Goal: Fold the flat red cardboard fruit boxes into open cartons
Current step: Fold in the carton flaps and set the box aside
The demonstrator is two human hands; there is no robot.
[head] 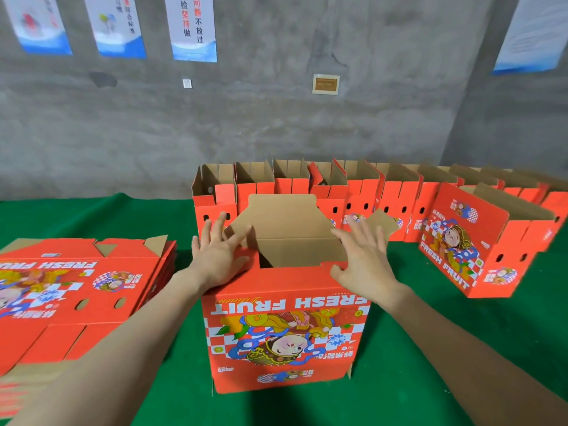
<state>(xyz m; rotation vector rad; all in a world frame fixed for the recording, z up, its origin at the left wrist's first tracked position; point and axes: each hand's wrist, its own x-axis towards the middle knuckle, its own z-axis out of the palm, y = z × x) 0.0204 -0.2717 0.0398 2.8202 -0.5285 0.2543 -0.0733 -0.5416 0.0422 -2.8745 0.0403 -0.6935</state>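
A red "FRESH FRUIT" carton stands upside down on the green table in front of me, its brown end flaps partly raised. My left hand lies with straight, spread fingers on the left flap, pressing it. My right hand hovers with spread fingers over the right flap; its thumb touches the carton's near top edge. A stack of flat red boxes lies to the left.
A row of folded open cartons lines the table's back edge against a grey wall. One more folded carton stands tilted at the right. Green cloth covers the table.
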